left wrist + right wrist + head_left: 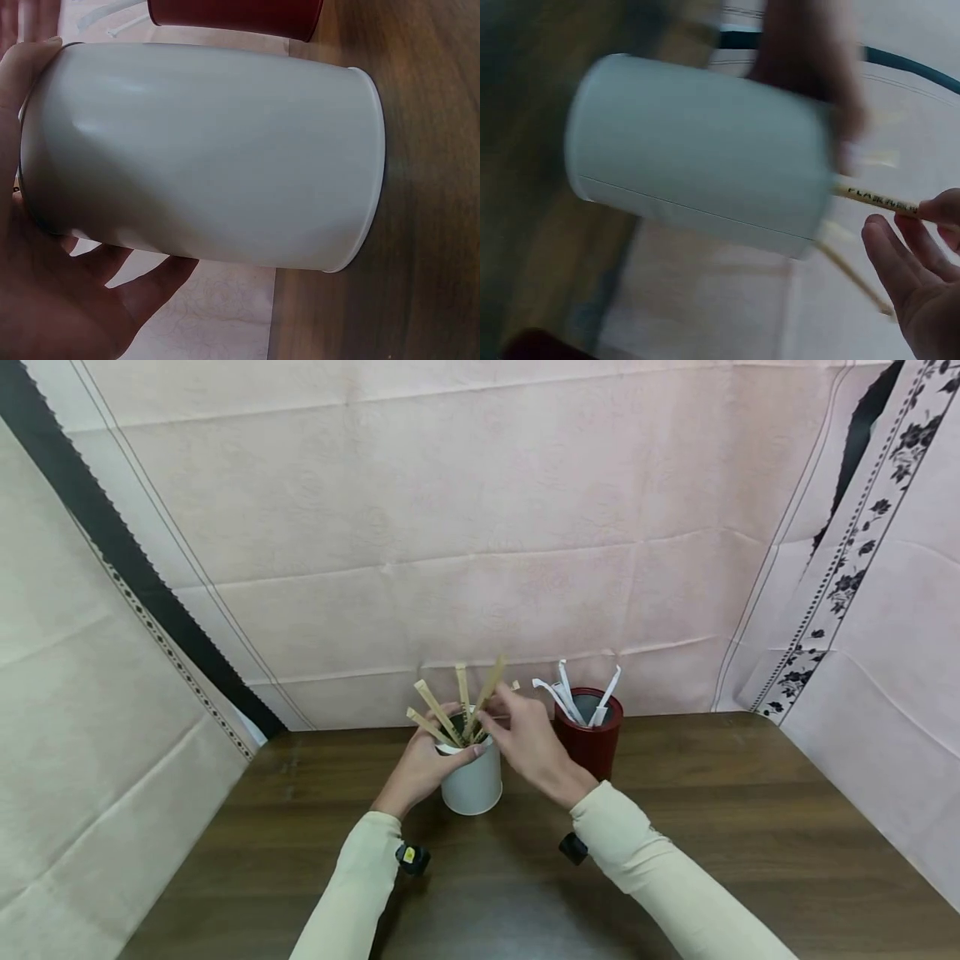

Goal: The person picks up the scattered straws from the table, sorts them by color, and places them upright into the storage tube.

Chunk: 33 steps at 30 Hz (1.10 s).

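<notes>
A white canister (472,787) stands on the wooden table, holding several tan paper-wrapped straws (431,700) that fan out above its rim. My left hand (420,768) grips the canister near the top, its thumb along the rim and the fingers round the far side, as the left wrist view shows. Between thumb and fingertips my right hand (534,742) pinches one wrapped straw (874,198) with dark printing on it. That straw's lower end is hidden inside the canister. In the right wrist view another straw (855,277) sticks out beside it.
Just right of the white canister stands a dark red canister (587,745) with several white wrapped sticks (570,693) leaning in it. Behind the brown table (315,827) hangs a pale cloth (480,527), with more cloth at both sides.
</notes>
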Tool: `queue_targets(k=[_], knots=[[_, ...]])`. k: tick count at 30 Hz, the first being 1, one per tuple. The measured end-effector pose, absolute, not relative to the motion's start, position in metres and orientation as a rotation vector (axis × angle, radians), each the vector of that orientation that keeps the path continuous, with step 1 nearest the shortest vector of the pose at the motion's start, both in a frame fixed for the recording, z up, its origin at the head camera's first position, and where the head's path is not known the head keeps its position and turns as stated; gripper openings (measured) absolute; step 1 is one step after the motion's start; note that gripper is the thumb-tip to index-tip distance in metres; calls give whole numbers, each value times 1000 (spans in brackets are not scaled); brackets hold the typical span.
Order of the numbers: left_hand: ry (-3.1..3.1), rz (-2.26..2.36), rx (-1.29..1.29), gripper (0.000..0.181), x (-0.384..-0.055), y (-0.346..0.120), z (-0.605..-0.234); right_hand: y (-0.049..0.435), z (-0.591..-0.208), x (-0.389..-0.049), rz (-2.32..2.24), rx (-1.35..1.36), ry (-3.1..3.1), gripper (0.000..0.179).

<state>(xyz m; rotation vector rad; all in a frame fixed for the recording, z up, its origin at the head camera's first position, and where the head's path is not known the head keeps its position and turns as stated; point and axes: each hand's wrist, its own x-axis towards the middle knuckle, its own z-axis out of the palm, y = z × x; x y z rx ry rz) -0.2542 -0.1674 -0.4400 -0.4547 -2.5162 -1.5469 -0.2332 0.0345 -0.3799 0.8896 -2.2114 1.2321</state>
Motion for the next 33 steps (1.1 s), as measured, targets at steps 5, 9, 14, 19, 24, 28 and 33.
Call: queue_targets(k=[5,9,14,19,24,28,33], knots=[[-2502,-1582,-494,79,-255,-161,-440,36,-397,-234,1180,928,-2320,25],[-2505,-1588,-524,78,-256,-158,-439,42,-394,-229,1188,914,-2312,28],[-2519,-1531,-509,79,-256,-158,-437,45,-388,-222,1129,942,-2288,25],[-2532,-1500,-528,80,-255,-162,-438,42,-391,-218,1057,949,-2315,11],[-2570,-1439,-507,82,-254,-172,-435,46,-395,-211,1071,883,-2318,34],[-2610,-1376,-503,87,-256,-182,-433,65,-398,-197,1065,840,-2270,44],[-2629,-1274,-521,92,-262,-190,-430,102,-407,-187,1057,760,-2227,29]])
